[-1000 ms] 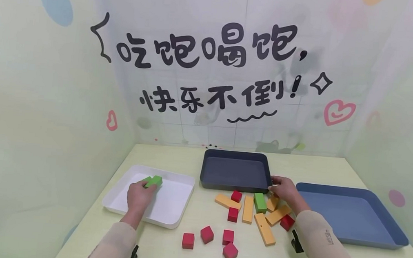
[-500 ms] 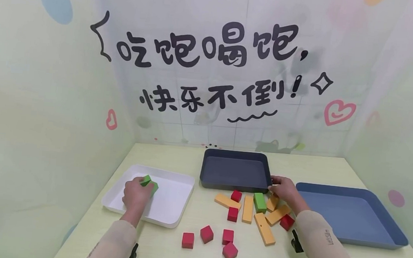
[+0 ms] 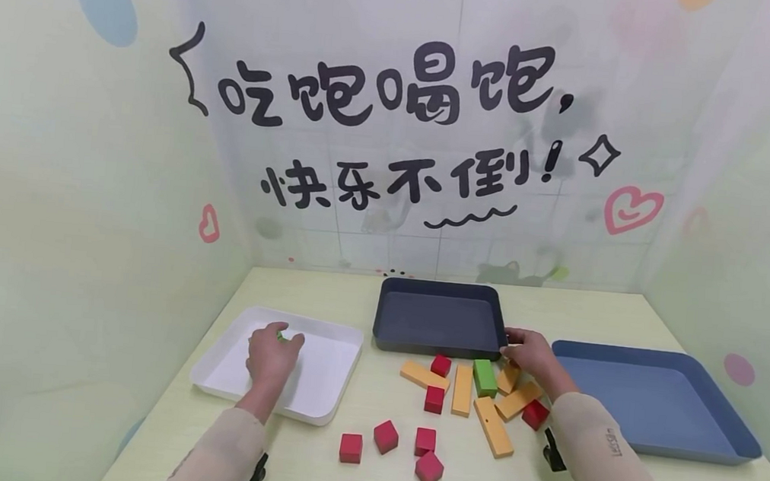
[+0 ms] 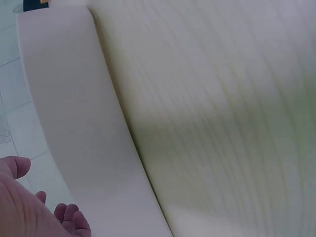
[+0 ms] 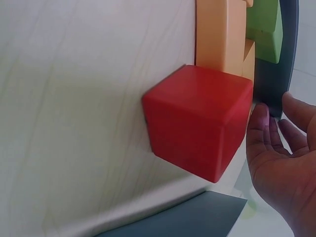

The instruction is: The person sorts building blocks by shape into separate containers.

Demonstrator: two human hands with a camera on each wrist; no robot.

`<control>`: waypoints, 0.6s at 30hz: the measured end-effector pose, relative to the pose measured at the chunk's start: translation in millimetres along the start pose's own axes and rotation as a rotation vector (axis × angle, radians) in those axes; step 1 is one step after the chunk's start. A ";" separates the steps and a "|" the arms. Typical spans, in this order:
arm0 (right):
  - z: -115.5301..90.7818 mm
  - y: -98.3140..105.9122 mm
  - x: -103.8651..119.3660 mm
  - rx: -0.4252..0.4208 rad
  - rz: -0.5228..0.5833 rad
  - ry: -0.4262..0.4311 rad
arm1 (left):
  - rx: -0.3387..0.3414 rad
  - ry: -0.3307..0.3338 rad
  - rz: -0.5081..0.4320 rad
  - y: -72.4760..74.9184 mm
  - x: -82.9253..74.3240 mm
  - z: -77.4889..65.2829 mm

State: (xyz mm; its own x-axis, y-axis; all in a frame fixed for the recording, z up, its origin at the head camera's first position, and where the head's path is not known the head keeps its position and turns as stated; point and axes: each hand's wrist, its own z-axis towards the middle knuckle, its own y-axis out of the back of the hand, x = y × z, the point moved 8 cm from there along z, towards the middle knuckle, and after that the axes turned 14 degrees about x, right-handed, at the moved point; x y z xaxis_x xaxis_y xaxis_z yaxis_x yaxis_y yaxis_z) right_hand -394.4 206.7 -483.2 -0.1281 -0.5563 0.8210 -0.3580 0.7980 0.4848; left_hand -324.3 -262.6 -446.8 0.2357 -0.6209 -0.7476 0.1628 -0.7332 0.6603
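My left hand is over the white tray, its thumb and index finger spread apart. A bit of a green block shows between them, the rest hidden behind the hand. In the left wrist view the thumb stands away from the curled fingers, with no block visible between them. At the right corner of the dark tray, my right hand pinches the wall. The right wrist view has its thumb and fingers on either side of that corner.
A blue tray stands to the right. In front of the dark tray lie yellow blocks, a green block and red cubes. Several more red cubes lie nearer the front. A red cube sits beside the right hand.
My left hand held green blocks over the white tray; its fingers have since spread and it has shifted slightly right. My right hand has stayed at the dark tray's corner.
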 end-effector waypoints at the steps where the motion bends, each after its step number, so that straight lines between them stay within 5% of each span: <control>1: 0.0 -0.1 0.2 0.001 -0.002 0.004 | 0.000 -0.008 -0.001 -0.7 -3.0 -0.3; 18: 2.1 -0.4 -2.9 -0.002 -0.007 0.017 | 0.033 -0.120 -0.057 -35.6 -54.0 -9.8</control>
State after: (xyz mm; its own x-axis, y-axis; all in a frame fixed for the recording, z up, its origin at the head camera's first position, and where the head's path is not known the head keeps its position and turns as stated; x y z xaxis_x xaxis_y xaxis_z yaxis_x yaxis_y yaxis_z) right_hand -395.8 207.5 -486.3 -0.1099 -0.5581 0.8224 -0.3574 0.7943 0.4913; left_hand -333.5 -200.4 -429.2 0.1102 -0.6049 -0.7886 0.1403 -0.7760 0.6149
